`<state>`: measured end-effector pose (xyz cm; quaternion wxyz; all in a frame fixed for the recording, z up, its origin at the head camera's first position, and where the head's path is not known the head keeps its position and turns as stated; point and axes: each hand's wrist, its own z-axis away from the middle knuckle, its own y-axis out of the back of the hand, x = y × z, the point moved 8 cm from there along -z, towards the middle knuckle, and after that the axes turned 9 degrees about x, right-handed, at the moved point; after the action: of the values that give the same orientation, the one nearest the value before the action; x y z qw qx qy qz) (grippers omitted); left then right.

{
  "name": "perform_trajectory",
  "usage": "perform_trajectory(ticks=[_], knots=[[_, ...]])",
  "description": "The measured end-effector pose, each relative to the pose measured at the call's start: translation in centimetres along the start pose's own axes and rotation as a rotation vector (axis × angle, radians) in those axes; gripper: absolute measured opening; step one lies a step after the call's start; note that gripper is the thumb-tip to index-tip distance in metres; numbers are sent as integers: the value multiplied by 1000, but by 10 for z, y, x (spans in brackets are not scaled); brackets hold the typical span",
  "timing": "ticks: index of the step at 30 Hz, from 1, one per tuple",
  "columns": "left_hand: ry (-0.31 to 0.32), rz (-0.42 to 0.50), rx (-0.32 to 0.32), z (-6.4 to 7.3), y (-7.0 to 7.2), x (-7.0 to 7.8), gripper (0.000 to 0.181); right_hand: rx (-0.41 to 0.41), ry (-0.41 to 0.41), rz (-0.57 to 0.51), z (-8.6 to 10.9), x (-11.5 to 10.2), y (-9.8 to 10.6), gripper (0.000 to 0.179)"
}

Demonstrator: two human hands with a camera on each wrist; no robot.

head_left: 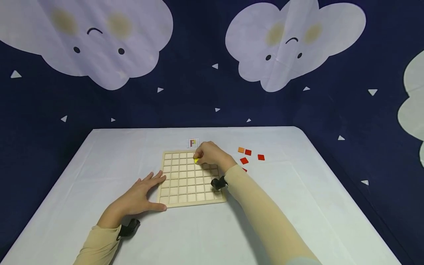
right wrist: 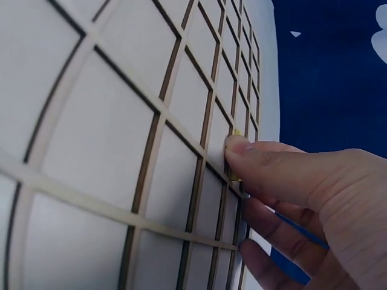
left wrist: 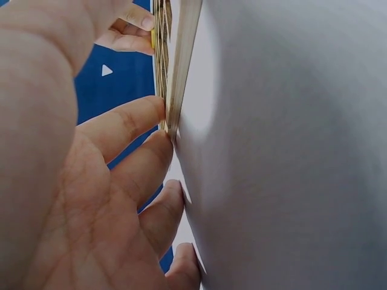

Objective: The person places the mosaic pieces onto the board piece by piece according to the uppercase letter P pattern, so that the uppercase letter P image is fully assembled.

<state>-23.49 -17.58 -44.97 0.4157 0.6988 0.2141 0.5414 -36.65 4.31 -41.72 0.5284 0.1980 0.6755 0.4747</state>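
Note:
A square wooden grid board (head_left: 183,182) lies flat on the table, its cells bare where they show. Over its far part, my right hand (head_left: 212,154) pinches a small yellow square tile (head_left: 196,161) between thumb and fingers. In the right wrist view the yellow tile (right wrist: 236,175) is right at one of the cells, mostly hidden by the thumb. My left hand (head_left: 140,195) rests at the board's left side with fingers spread, fingertips at its edge; the left wrist view shows two fingers (left wrist: 130,124) against the frame.
Beyond the board lies a small pattern card (head_left: 193,143) with a coloured grid print. To the right are an orange tile (head_left: 241,149) and several red tiles (head_left: 261,157), one partly behind the right sleeve. A dark blue cloud-print curtain (head_left: 195,106) hangs behind the white table (head_left: 298,176).

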Motion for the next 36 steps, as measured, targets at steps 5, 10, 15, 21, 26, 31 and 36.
perform_trajectory(ticks=[5,10,15,21,26,31,36], knots=[[-6,9,11,0,-1,-2,108,8,11,-5,-2,2,1,16],[-12,11,18,0,0,-1,108,15,22,-6,-5,1,2,13],[1,14,13,2,-1,-4,108,3,19,-5,-6,1,-1,12],[9,17,14,4,-1,-7,108,-1,23,-10,-6,0,-2,13],[5,11,11,5,0,-3,108,-9,15,-28,-7,2,-2,13],[-7,5,7,3,1,1,108,5,3,-62,-6,7,-1,13],[-8,-3,3,2,0,-2,108,16,3,-96,-4,11,-4,13]])
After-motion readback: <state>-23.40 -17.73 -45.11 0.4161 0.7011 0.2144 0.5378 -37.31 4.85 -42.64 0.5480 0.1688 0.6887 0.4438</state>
